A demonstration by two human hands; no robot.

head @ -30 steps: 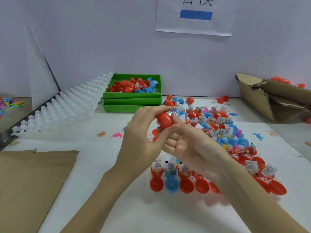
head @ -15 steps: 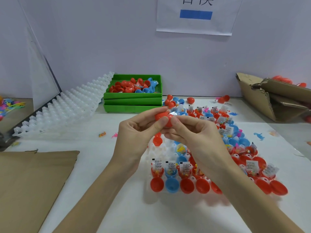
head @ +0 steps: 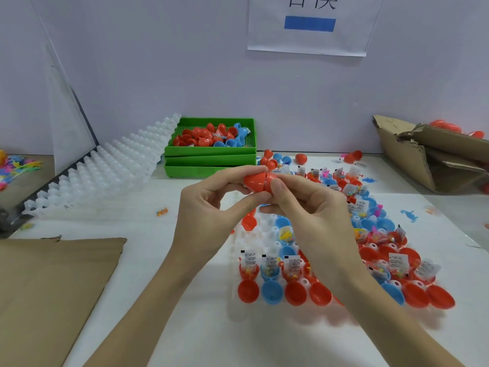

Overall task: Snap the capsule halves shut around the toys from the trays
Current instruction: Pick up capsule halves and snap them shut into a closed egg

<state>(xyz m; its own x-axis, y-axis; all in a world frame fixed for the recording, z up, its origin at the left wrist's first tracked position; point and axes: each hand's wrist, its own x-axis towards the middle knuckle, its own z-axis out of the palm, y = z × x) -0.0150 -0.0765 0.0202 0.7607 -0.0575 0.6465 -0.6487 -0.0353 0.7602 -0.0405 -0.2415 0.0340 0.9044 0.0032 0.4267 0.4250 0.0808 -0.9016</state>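
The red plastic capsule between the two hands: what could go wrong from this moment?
1. The red plastic capsule is held only by fingertips of the left hand and right hand; pressed off-axis, it might slip out and fall.
2. It is held above the white plastic tray of open halves, so a drop could scatter them.
3. A visible seam remains; the toy's packet might get pinched there, though the contents are hidden.

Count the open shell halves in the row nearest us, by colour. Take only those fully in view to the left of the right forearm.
red halves: 3
blue halves: 1
Total: 4
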